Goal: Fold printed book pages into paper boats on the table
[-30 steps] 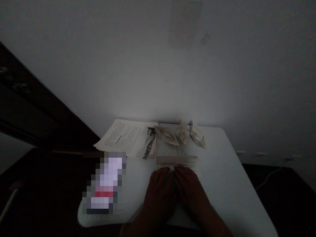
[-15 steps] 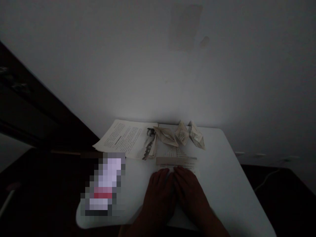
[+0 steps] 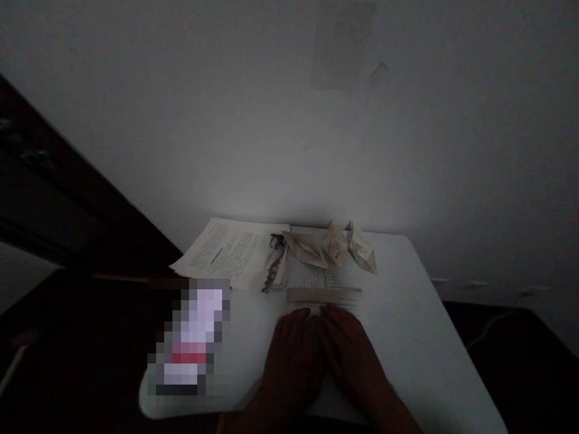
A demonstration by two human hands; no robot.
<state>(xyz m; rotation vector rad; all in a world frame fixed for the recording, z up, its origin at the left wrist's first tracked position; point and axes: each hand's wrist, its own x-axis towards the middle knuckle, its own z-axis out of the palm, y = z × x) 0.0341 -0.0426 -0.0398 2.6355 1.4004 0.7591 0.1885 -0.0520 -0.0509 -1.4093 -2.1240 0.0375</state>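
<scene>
A printed sheet of paper (image 3: 324, 296) lies on the white table, folded with a triangular part at the far side and a plain strip across it. My left hand (image 3: 292, 352) and my right hand (image 3: 347, 346) rest side by side on its near part, fingers closed and bent down against the paper. The thumbs come close together between them, though their exact grip is hidden in the dark. Just beyond the sheet stand three folded paper boats, a left one (image 3: 307, 249), a middle one (image 3: 335, 246) and a right one (image 3: 362, 250).
An open book (image 3: 226, 253) with loose-looking printed pages lies at the table's back left. In front of it is a pixelated, bright phone-like object (image 3: 196, 331). The white table (image 3: 407, 337) meets a pale wall (image 3: 253, 150). A cable (image 3: 488, 328) runs at the right.
Both hands stay on the folded paper in nearly the same place. The view has tilted very slightly; nothing else visibly differs.
</scene>
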